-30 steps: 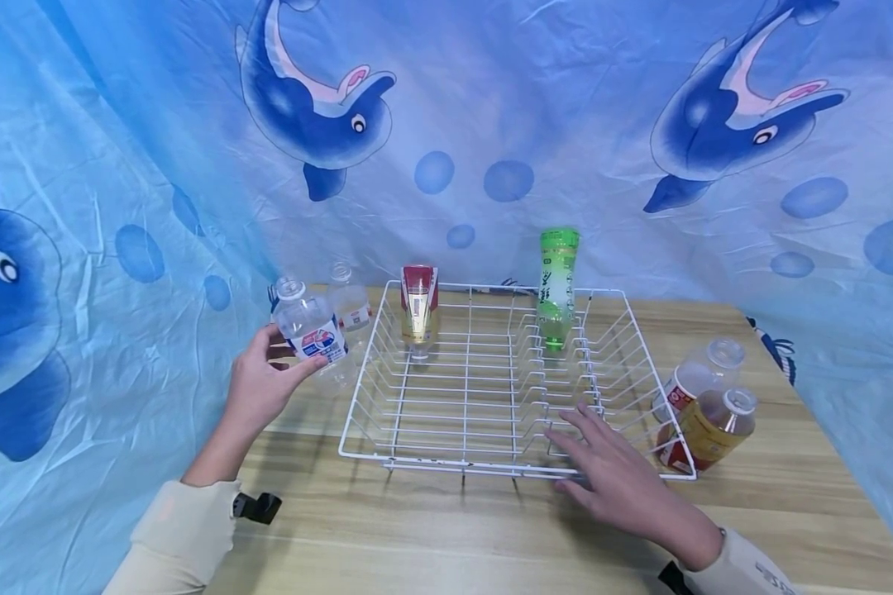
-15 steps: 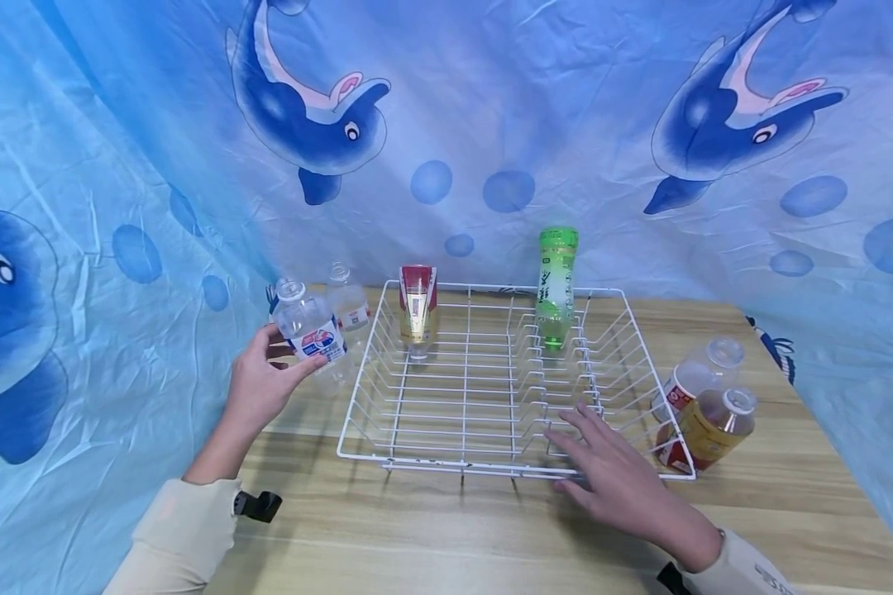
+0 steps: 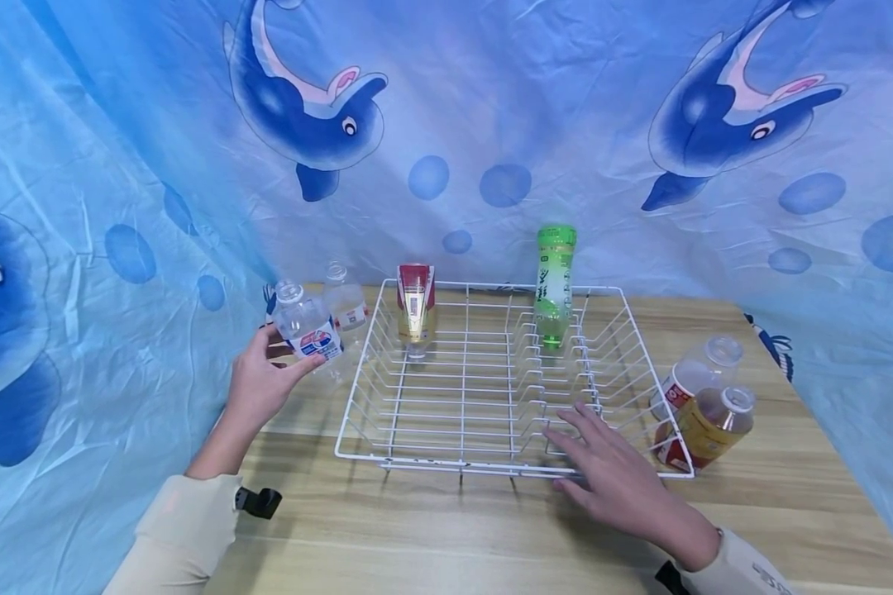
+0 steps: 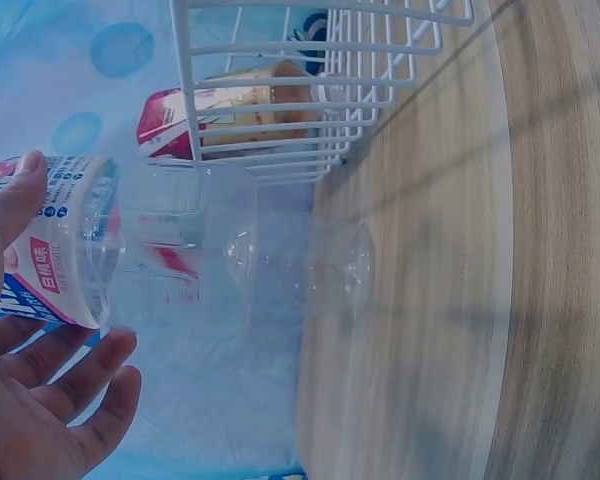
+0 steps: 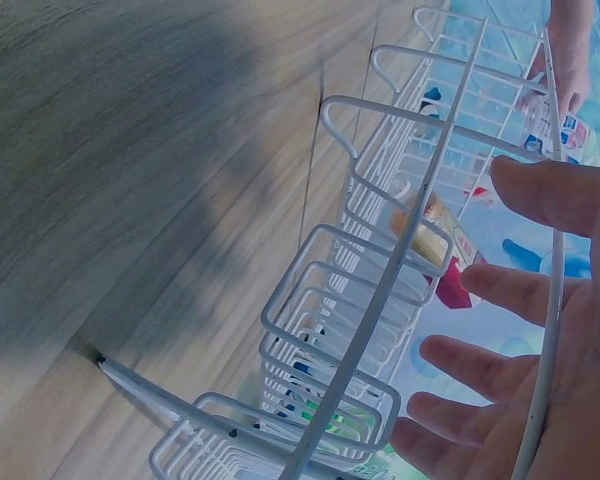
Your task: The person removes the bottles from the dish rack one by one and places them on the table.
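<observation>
The left hand [image 3: 260,384] holds a clear bottle with blue label [image 3: 316,339] between thumb and fingers, to the left of the rack; its plastic looks thin, so a too strong pinch could dent it and make it slip. The right hand [image 3: 610,479] has its fingers spread and relaxed over the near right part of the white wire rack [image 3: 424,464]; if it would press down there, I think the rack may tip or slide. Just behind the held bottle stands another clear bottle [image 3: 345,304], which a small sideways push could knock over; whether the two touch, I cannot tell well through the transparent plastic. Inside the rack, the red and gold bottle [image 3: 417,310] and the green bottle [image 3: 555,281] stand neck down, so a bump to the wires could topple them.
</observation>
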